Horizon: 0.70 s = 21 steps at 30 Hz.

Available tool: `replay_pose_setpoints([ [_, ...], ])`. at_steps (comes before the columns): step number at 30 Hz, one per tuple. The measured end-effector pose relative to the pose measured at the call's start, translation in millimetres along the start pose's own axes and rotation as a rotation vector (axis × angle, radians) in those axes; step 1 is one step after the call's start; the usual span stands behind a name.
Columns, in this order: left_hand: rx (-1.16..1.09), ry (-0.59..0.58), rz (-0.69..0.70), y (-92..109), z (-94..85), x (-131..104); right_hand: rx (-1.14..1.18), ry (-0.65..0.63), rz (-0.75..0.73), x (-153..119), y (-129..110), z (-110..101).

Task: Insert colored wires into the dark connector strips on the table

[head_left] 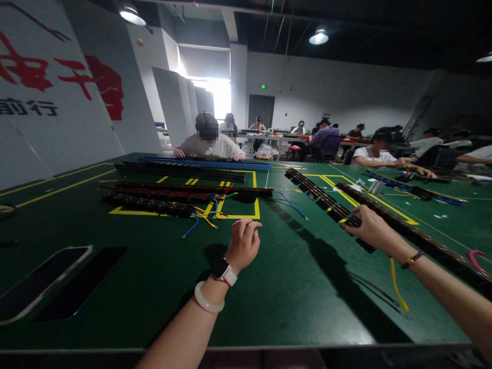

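My right hand [365,225] grips the near end of a long dark strip [321,196] with several thin rails along it, raised over the green table with its shadow below. A yellow cable [396,287] with a ring end hangs beneath my right wrist. My left hand [244,241] is over the middle of the table, its fingers curled; what they hold, if anything, is hidden. Beyond it, dark wired strips [154,202] lie inside yellow tape marks, with a blue cable [190,228] and other coloured cables at their right ends.
Two phones [42,277] [86,279] lie at the left of the green table [269,318]. Another long dark strip [415,233] runs along the right. Farther back are a blue strip [418,189], a blue bar [230,164] and a person [209,143] across the table.
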<state>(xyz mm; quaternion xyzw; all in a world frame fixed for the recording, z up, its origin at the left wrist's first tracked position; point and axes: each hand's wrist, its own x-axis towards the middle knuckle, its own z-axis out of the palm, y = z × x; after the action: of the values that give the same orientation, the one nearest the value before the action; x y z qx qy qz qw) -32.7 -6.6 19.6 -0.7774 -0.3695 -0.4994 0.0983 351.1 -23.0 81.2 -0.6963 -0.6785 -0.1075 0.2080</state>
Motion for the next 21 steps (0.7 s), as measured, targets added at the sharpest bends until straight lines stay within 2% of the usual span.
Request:
replay_pose_setpoints([
  [2, 0.01, 0.003, 0.043, 7.5, -2.7, 2.3, 0.143, -0.015, -0.101, -8.0, -31.0, -1.3],
  [5, 0.037, -0.067, 0.164, 22.8, -16.0, 3.4, 0.334, -0.136, -0.215, -16.7, -86.8, 2.3],
  [8, 0.079, -0.217, 0.325, 32.6, -46.0, -6.1, 0.474, -0.292, -0.325, -20.7, -138.8, 14.8],
  [10, 0.111, -0.324, 0.367, 30.7, -73.1, -21.0, 0.503, -0.37, -0.382, -20.6, -164.5, 28.3],
  [13, 0.187, -0.485, 0.283, 15.9, -115.2, -52.1, 0.479, -0.428, -0.464, -16.3, -189.7, 51.4],
  [16, 0.239, -0.657, 0.224, -3.3, -149.2, -82.0, 0.424, -0.459, -0.512, -9.0, -205.3, 70.1],
  [18, 0.247, -0.76, 0.206, -13.2, -163.9, -95.1, 0.369, -0.426, -0.554, -4.7, -212.3, 78.1],
  [21, 0.232, -0.861, 0.181, -20.1, -172.6, -101.6, 0.286, -0.335, -0.619, -3.1, -216.7, 84.1],
])
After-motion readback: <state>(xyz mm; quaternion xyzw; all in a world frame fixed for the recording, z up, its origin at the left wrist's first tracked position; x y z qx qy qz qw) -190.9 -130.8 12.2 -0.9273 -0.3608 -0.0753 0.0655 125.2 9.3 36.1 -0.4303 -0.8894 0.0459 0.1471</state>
